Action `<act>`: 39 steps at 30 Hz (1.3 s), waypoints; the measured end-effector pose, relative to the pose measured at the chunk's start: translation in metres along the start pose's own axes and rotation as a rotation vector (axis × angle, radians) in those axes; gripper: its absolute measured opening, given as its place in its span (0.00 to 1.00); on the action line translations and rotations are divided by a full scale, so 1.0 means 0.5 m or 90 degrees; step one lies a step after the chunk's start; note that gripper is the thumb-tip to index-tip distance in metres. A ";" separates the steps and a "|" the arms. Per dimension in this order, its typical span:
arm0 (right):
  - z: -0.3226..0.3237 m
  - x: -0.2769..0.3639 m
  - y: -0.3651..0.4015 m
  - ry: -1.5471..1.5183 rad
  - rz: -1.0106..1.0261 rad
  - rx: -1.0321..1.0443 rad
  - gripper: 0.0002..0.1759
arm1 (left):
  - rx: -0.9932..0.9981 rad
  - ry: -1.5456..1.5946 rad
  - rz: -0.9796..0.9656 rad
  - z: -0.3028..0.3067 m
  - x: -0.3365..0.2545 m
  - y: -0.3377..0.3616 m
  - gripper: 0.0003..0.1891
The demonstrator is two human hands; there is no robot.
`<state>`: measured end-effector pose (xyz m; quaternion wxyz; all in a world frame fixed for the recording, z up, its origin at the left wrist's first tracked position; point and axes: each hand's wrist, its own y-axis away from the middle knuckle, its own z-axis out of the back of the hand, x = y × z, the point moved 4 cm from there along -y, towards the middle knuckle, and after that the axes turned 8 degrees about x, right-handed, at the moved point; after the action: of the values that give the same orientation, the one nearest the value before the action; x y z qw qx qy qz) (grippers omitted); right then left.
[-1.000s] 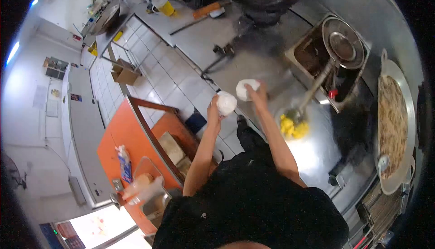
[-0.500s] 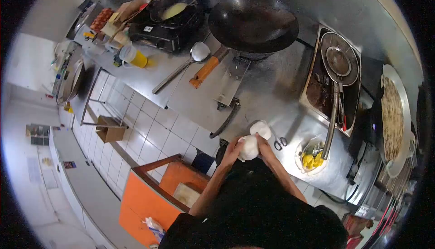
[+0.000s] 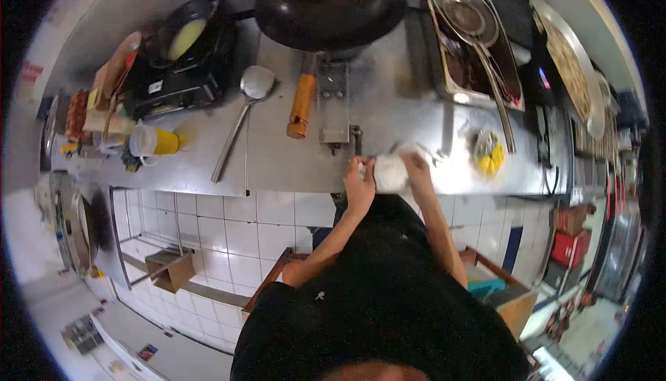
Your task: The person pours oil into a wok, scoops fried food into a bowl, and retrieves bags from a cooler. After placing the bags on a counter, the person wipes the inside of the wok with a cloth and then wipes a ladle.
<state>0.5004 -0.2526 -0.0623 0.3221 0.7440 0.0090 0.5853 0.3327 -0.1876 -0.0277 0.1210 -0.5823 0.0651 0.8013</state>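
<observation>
I saw both hands closed on one white bundle (image 3: 390, 174). The left hand (image 3: 359, 181) had its fingers curled round the bundle's left side. The right hand (image 3: 418, 168) clamped it from the right and partly from above. The bundle was pressed between the two palms, so I could not tell whether it was a single piece or two held together. It sat at the near edge of the steel counter (image 3: 277, 160), just in front of the person's black shirt.

Near the right hand stood a bowl (image 3: 488, 153) of yellow food, apart from the bundle. Behind the hands a metal bracket led up to a dark wok (image 3: 329, 3), and an orange handle (image 3: 301, 104) lay beside the bracket. Left of that a ladle (image 3: 239, 114) lay flat, bowl end toward the back. Further left stood a yellow cup (image 3: 156, 142), and behind it a black stove (image 3: 173, 83) carried a pot (image 3: 186, 34) of pale liquid.

To the right of the wok a sunken tray (image 3: 444, 97) held a strainer (image 3: 466, 13). White floor tiles (image 3: 236, 228) showed below the counter.
</observation>
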 end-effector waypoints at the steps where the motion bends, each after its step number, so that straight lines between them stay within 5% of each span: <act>1: 0.002 0.022 -0.004 0.191 0.147 -0.073 0.14 | 0.021 0.000 0.001 -0.005 0.015 0.004 0.10; 3: -0.020 0.069 0.015 0.495 0.378 -0.190 0.10 | 0.173 -0.131 0.046 -0.017 0.052 0.005 0.10; 6: -0.008 0.069 0.038 0.463 0.446 -0.237 0.07 | 0.238 -0.156 0.072 -0.017 0.055 0.027 0.15; 7: 0.009 0.050 0.059 0.456 0.440 -0.237 0.07 | 0.242 -0.164 0.075 -0.017 0.053 0.040 0.15; 10: 0.053 -0.048 0.075 0.432 0.073 -0.008 0.10 | 0.184 -0.281 -0.102 -0.007 -0.002 0.030 0.20; 12: 0.061 -0.097 0.079 0.440 0.062 0.030 0.17 | 0.231 -0.415 -0.249 -0.041 -0.014 0.031 0.20; 14: 0.058 -0.147 0.063 0.104 0.062 0.167 0.25 | 0.249 -0.426 -0.230 -0.059 -0.002 0.021 0.18; 16: 0.059 -0.115 0.045 0.090 0.083 0.169 0.32 | 0.264 -0.441 -0.212 -0.076 0.017 0.001 0.16; 18: 0.071 -0.099 0.031 0.167 0.199 0.090 0.29 | 0.291 -0.332 -0.100 -0.085 0.042 -0.015 0.11; 19: 0.073 -0.107 0.013 0.127 0.240 0.076 0.23 | 0.238 -0.339 -0.159 -0.090 0.039 -0.017 0.08; 22: 0.090 -0.079 0.037 0.232 0.235 -0.055 0.17 | 0.160 -0.196 -0.001 -0.092 0.019 -0.036 0.06; 29: 0.167 -0.065 0.052 0.207 0.190 -0.199 0.10 | 0.032 -0.233 -0.015 -0.095 0.090 -0.101 0.08; 34: 0.264 -0.108 0.140 0.145 0.156 -0.328 0.11 | 0.111 -0.220 -0.120 -0.092 -0.030 -0.099 0.12; 38: 0.366 -0.255 0.277 0.157 0.043 -0.515 0.10 | 0.408 -0.146 -0.186 -0.210 -0.171 -0.020 0.07; 39: 0.389 -0.277 0.319 0.138 0.012 -0.565 0.11 | 0.531 -0.106 -0.125 -0.257 -0.170 0.009 0.06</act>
<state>0.5694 -0.5239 -0.1248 0.6014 0.4687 -0.2159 0.6099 0.4742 -0.2332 0.0124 0.4262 -0.4206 0.3173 0.7354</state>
